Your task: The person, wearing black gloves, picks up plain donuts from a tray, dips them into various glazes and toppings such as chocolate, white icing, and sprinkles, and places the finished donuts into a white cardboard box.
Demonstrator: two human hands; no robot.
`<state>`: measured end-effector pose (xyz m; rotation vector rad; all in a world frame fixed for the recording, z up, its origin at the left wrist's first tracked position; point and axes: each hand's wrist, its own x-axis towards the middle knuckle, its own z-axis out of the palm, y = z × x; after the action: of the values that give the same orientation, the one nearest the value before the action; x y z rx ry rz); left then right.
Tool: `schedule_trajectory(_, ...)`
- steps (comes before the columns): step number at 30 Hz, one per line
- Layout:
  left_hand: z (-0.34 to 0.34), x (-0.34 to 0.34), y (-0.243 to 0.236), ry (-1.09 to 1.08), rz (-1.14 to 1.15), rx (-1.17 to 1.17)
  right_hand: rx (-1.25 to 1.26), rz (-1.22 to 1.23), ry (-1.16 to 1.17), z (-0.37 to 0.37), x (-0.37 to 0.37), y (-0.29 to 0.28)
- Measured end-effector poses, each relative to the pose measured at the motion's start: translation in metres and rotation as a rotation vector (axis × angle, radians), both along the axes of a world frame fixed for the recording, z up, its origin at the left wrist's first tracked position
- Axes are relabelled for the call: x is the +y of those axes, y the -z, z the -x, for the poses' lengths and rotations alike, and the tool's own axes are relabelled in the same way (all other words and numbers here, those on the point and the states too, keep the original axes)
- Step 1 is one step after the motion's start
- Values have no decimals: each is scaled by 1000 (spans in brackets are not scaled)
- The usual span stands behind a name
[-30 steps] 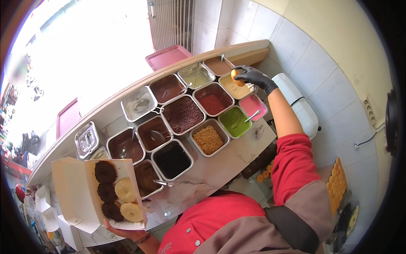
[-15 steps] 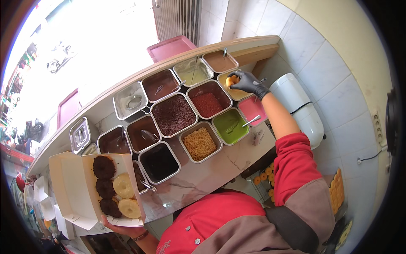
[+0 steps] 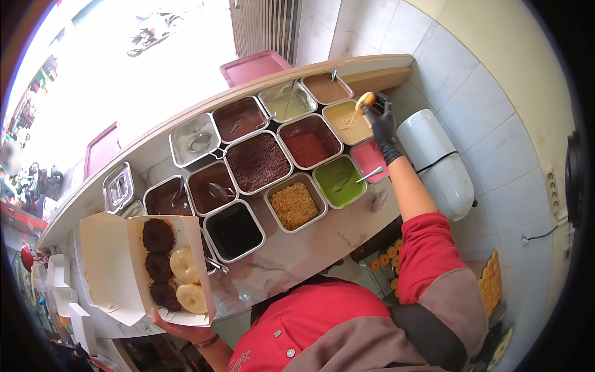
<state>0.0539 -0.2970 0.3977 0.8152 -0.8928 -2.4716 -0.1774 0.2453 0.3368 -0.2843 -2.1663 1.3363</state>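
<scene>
In a black glove, my right hand grips a ring doughnut at its edge, held tilted just over a metal pan of pale yellow glaze. A thin strand of glaze trails from the doughnut down into the pan. My bare left hand holds an open white cardboard box at its near edge, fingers hidden beneath. Inside the box lie three dark chocolate-crumb doughnuts in a column, beside two pale yellow-glazed doughnuts.
Several metal pans of toppings cover the counter, including chocolate sprinkles, chopped nuts, green glaze and pink glaze. Spoon handles stick out of some. A white rounded appliance stands at right; plain doughnuts sit on a rack below the counter.
My right hand has lifted the doughnut up from the yellow glaze and tipped it, so a strand of glaze now hangs. The box has shifted slightly right.
</scene>
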Motion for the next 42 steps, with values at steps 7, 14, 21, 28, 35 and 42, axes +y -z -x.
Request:
schedule_trajectory(7, -5, -28, 19, -88, 29, -42, -150, 1495, -580, -27, -48, -53)
schedule_trajectory(14, -30, -88, 33, 25, -186, 65, -314, 1546, -957, -68, -287, -82)
schedule_trajectory(21, -53, -170, 79, -29, -219, 282, -350, 522, -1134, -87, -508, -59)
schedule_trajectory(28, -62, -198, 92, -201, -131, 271, -791, 890, -1352, -90, -624, -29)
schedule_trajectory(35, -61, -219, 119, -318, -47, 324, -546, 346, -1101, -99, -676, -11)
schedule_trajectory(42, -57, -223, 114, -293, -197, 392, -623, 517, -1135, -99, -673, -35)
